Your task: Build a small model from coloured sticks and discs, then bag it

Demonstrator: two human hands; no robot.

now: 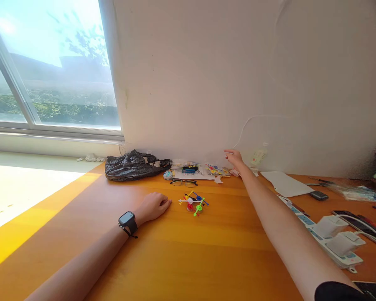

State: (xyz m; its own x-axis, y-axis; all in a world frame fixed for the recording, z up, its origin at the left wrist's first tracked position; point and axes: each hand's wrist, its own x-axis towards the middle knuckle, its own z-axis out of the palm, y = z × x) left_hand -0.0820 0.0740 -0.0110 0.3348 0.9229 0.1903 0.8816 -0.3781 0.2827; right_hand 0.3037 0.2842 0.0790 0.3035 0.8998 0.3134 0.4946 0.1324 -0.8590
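My left hand (153, 206) rests on the wooden table with its fingers curled in, and nothing shows in it. Just to its right lies a loose pile of small plastic arrow spinners (192, 202) in white, red, yellow, blue and green. My right hand (234, 158) is stretched out to the back of the table near the wall, fingers bent together and pointing left. Whether it pinches something small is too far off to make out. A thin white cable (245, 123) runs up the wall just behind these fingers. Below the hand are small bags of colourful parts (217, 169).
A black plastic bag (128, 165), glasses (184, 182) and a blue item (189, 170) line the back of the table. To the right are white paper (285, 183), a small dark box (318, 195) and a power strip (313, 228) with white plugs. A window (65, 83) is at left.
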